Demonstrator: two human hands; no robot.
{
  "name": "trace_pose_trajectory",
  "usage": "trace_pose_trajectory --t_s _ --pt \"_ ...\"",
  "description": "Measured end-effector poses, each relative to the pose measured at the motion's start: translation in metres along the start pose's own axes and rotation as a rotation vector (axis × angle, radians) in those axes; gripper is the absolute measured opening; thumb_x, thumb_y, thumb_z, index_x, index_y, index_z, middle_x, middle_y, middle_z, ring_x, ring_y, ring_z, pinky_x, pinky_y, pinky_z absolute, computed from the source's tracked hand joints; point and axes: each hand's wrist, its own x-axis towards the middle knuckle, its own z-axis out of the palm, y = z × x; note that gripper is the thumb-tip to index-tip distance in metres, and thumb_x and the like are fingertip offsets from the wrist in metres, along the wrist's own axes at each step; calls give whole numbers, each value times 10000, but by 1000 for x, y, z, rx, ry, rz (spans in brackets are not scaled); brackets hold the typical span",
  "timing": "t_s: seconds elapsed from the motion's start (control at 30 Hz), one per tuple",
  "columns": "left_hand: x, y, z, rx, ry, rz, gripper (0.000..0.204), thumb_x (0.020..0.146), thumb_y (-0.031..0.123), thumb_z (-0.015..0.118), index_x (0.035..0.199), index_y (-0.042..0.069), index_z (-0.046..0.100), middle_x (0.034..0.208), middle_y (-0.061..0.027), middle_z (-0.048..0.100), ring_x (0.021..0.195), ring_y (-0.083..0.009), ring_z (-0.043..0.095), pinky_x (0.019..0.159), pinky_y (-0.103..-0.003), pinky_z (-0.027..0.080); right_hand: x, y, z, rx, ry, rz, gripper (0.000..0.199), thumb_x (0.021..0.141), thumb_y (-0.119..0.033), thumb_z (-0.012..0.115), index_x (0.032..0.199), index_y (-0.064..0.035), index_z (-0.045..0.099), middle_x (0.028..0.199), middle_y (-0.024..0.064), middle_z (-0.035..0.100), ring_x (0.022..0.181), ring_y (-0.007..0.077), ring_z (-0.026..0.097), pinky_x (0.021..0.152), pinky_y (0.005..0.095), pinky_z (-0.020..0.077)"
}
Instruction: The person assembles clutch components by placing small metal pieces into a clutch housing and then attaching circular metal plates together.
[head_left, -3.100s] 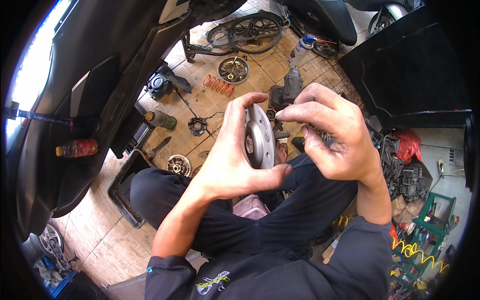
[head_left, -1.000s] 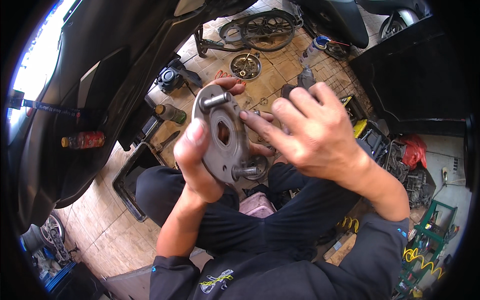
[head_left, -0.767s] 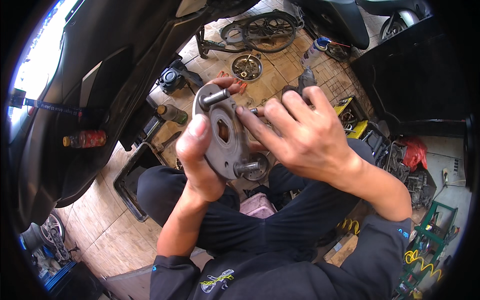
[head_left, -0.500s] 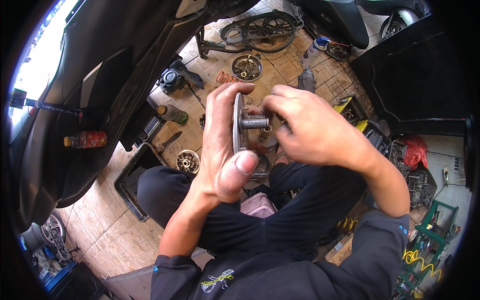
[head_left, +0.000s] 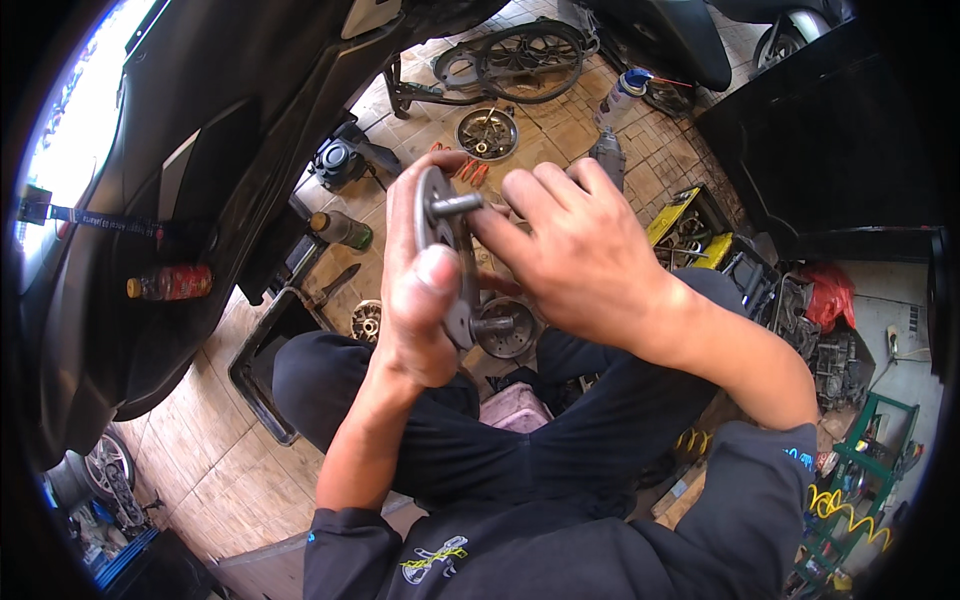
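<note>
Upright above my lap is a round metal plate [head_left: 428, 190] with stout pins standing out from its face. My left hand [head_left: 412, 290] grips it from the left, its thumb on the near edge and fingers behind. One bright pin [head_left: 457, 205] juts out near the top, another lower down. Close by on the right, my right hand [head_left: 585, 265] is bent, its index finger reaching toward the plate beside the upper pin. Its thumb and fingertips are largely hidden, and whether they pinch a small part cannot be seen.
Beyond my hands, a round pan [head_left: 487, 133] of small parts, a spray can [head_left: 622, 97] and a power tool [head_left: 607, 158] are on the tiled floor. Left are a glass bottle [head_left: 342, 230] and a black tray [head_left: 262, 370]; right, a yellow-edged toolbox [head_left: 685, 222]. A motorcycle body [head_left: 240, 110] looms left.
The plate has tilted and moved left with my left hand, showing more of its face and a lower pin. My right hand has shifted slightly nearer me, with its knuckles spread more.
</note>
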Motion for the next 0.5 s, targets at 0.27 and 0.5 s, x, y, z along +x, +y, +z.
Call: trace_pose_trajectory --t_s 0.27,0.5 --pt "0 -4 -8 117 -72 71 1037 744 736 570 1464 16 370 1351 -176 379 1219 -278 498 811 -435 561 4 25 -28 879 -608 483 298 758 -43 601 1052 5 597 998 228 648 937 405 645 811 475 508" --pt "0 5 -1 -226 -14 -60 901 827 654 509 1509 106 292 1347 -205 451 1199 -304 548 838 -489 583 -17 -8 -10 -142 1 -27 441 848 -234 680 1270 -110 656 969 46 588 863 232 588 761 405 433"
